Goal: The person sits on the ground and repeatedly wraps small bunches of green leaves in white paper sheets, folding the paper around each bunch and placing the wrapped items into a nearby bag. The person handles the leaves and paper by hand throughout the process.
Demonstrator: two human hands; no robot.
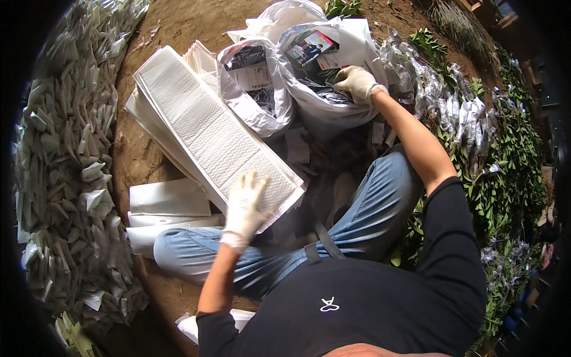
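Note:
My left hand (245,206) wears a pale glove and lies with fingers apart on the near end of a stack of long white padded sheets (214,129). The top sheet has a quilted, wavy pattern and crosswise seams. My right hand (355,82), also gloved, is at the right inner side of a white plastic bag (330,118). Its fingers are bent over dark packets (312,73) and pieces bearing white labels; whether it grips one is hidden. A phone-like rectangle (310,47) with a coloured picture lies on top in that bag.
Another white bag (277,118) with labelled dark packets stands to its left. Folded white padded pieces (169,197) lie by my left knee. A long heap of white packages (76,147) lines the left. Leafy cuttings (499,165) with clear-wrapped ends (439,107) line the right.

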